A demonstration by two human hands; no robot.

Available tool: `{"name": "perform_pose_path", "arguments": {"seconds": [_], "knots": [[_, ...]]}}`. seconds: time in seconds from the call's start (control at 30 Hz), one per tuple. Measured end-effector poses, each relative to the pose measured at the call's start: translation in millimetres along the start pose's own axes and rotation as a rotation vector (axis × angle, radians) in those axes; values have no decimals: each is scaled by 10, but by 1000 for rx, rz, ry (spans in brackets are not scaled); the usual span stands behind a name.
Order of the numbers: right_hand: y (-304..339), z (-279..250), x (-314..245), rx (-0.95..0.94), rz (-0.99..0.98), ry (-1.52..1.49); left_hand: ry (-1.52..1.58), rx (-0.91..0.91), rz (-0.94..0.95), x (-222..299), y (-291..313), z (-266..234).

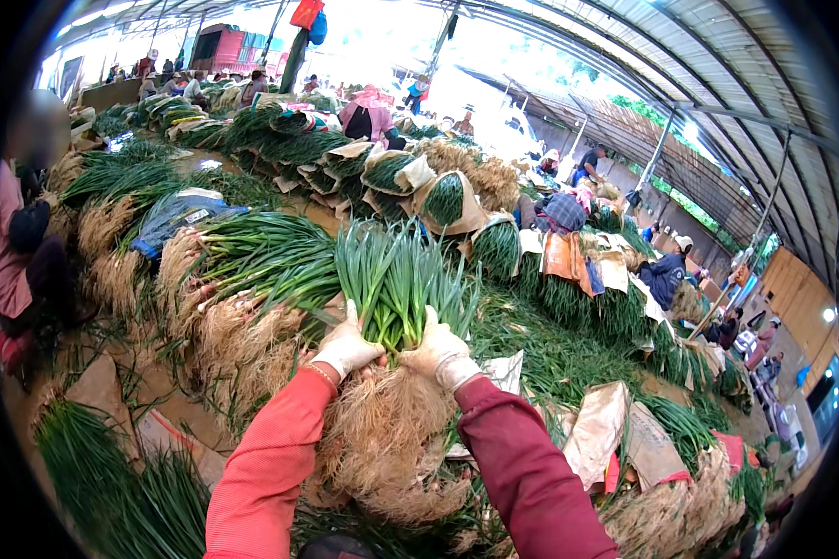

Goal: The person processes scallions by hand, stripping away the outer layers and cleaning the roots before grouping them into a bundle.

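Note:
In front of me stands a thick bunch of green onions point(387, 279), its leaves up and its long tan roots point(382, 438) hanging below. Round its left side my left hand point(350, 347), in a pale glove, is closed. My right hand point(438, 352), gloved the same way, grips the right side, thumb pointing up along the stalks. Both hands hold the bunch just above the roots, where the stalks meet them. Left of it lies a long heap of loose green onions point(261, 252), roots toward me.
More green onions point(130, 494) lie at the lower left. Paper sacks point(597, 433) rest on bundles at the right. A person point(19, 233) sits at the far left. Rows of wrapped bundles point(447, 200) and several people fill the area beneath a metal roof point(718, 65).

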State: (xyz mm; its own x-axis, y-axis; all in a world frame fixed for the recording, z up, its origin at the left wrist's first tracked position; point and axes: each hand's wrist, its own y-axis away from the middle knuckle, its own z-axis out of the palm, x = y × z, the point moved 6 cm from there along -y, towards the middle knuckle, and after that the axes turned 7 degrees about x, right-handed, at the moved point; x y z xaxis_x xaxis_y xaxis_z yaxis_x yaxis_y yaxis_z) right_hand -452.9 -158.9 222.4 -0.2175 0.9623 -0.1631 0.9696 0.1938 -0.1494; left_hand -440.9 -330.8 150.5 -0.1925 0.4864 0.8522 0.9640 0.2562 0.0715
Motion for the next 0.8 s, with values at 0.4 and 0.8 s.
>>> {"name": "perform_pose_path", "arguments": {"seconds": [0.4,0.8], "knots": [[-335,358,569,-52,62,-502,-38,57,15,-456,-409,-41],[263,104,152,-194,-63,-1360,12,186,165,-568,95,-237]]}}
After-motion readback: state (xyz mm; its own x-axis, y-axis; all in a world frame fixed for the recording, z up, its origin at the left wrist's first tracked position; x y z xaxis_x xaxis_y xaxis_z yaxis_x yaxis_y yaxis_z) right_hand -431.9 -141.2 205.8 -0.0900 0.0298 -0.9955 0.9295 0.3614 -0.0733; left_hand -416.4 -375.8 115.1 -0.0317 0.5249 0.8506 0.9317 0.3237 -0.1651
